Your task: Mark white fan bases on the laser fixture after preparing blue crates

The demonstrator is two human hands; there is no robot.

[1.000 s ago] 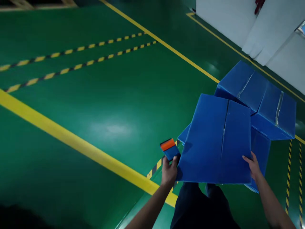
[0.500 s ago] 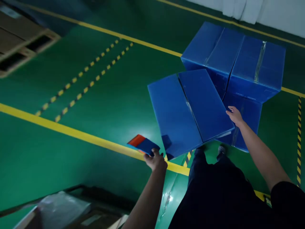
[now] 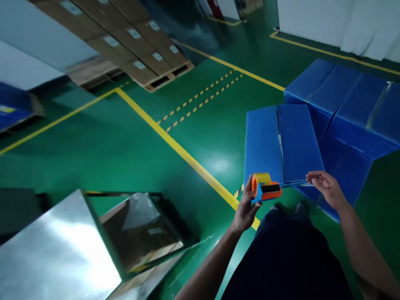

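Note:
My left hand [image 3: 246,210] is closed around a tape dispenser [image 3: 271,191] with an orange and blue body, a black part and a yellow roll. The dispenser is in front of the near edge of a closed blue box [image 3: 296,141], which has a strip of tape along its middle seam. At that box's near right corner is my right hand [image 3: 328,187], fingers stretched out and holding nothing. Whether it touches the box I cannot tell. Behind and to the right are more blue boxes [image 3: 331,89], some stacked on a lower blue box [image 3: 343,166].
At the lower left stands a shiny metal surface [image 3: 62,246] beside an open cardboard box [image 3: 140,233] with clear plastic in it. Brown cartons [image 3: 140,46] are stacked on a wooden pallet [image 3: 170,77] at the back. Yellow lines [image 3: 187,158] mark the green floor.
The view has swung to the left. My left hand has brought the dispenser up and closer to the blue box and turned it, so its yellow roll shows. My right hand stays by the box's corner.

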